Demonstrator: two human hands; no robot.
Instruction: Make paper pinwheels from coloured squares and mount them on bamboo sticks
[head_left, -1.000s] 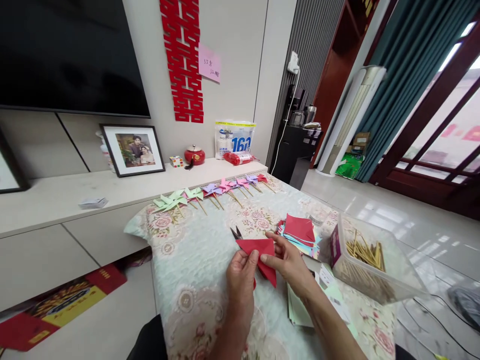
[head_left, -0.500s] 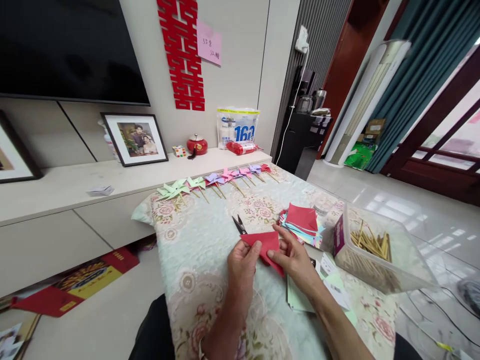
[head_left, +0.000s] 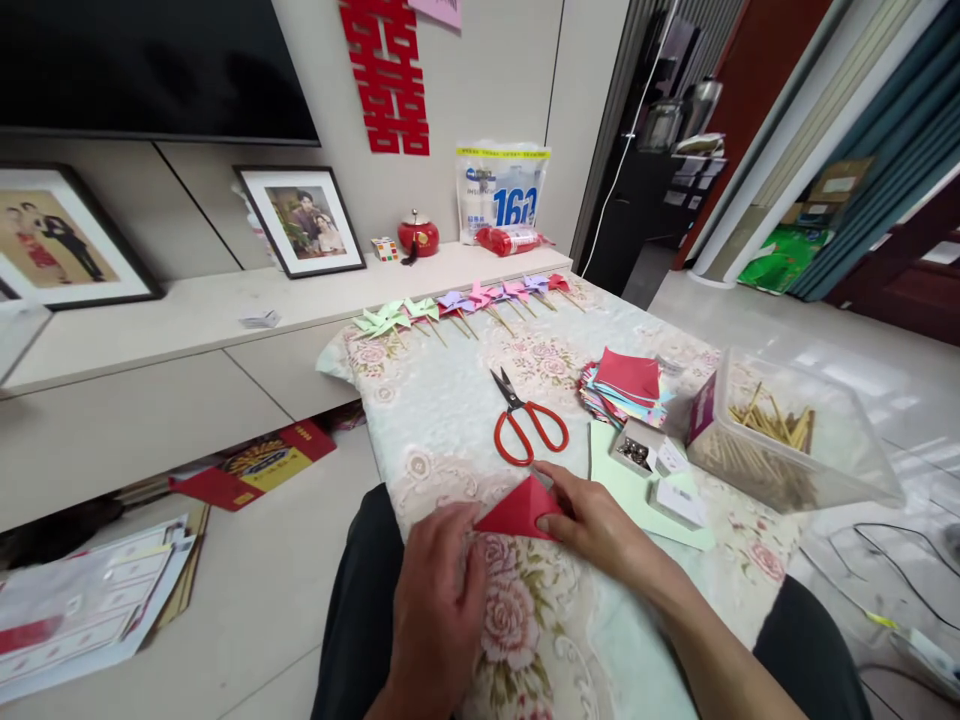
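A red sheet of paper (head_left: 517, 512), folded into a triangle, lies low over the flowered tablecloth (head_left: 517, 610). My right hand (head_left: 592, 515) grips its right side, thumb on top and index finger along the upper edge. At the left corner is my left hand (head_left: 439, 590), slightly blurred, with fingers stretched out and thumb apart; whether its fingertips touch the paper is unclear. Just beyond the paper, scissors (head_left: 527, 418) with orange-red handles rest with blades slightly parted. To the right sits a stack of coloured paper squares (head_left: 626, 380), a red one on top.
Several paper pinwheels (head_left: 480, 300) line the table's far edge. A clear plastic bin (head_left: 795, 470) holds thin sticks at the right. Beside it, a small box of metal pins (head_left: 636, 450) and a white box (head_left: 677, 502) lie on light green paper (head_left: 600, 455).
The red paper has gone from being held up in both hands to a triangle low over the cloth. My left hand has loosened from it. The scissors are uncovered, and the view has tilted down.
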